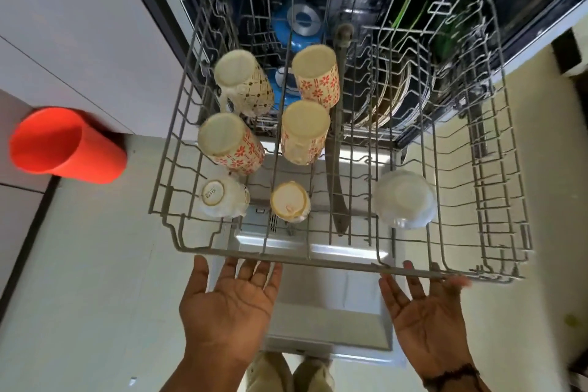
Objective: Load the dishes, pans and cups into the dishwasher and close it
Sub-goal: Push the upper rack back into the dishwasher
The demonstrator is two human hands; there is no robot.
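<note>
The grey upper rack [496, 149] of the dishwasher is pulled out toward me. Several upturned patterned mugs [313, 73] stand in its left half, with small white cups [222, 197] at the front and a white bowl [404, 200] to the right. Beneath it, plates [394, 95] stand in the lower rack. Palm up under the rack's front rail lies my left hand [229, 299], its fingertips at the rail. Likewise palm up is my right hand [426, 312], fingertips touching the same rail further right. The open door [334, 312] lies below.
An orange plastic cup [66, 146] lies on its side on the white counter [63, 25] to the left. A blue item [296, 25] sits deep in the lower rack. Pale floor tiles surround the door, and my feet [289, 372] stand at its edge.
</note>
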